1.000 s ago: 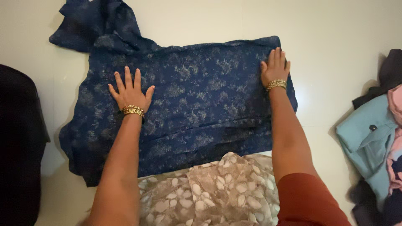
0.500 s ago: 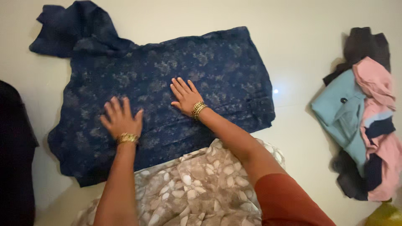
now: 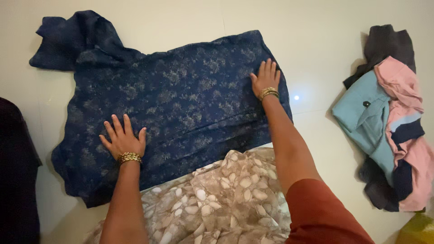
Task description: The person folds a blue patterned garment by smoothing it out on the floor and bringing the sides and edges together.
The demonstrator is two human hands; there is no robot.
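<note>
Hands flat, fingers spread wide and gripping nothing, left hand and right hand press the blue garment smooth on the floor, apparently ready for folding next.

Dark bundle cut off at left edge; yellow-green object (bottom right corner) mostly out of frame.

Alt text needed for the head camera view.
Both hands press flat on a dark blue patterned garment spread on a pale floor: left hand lower left, right hand at right edge. A clothes pile lies right.
</note>
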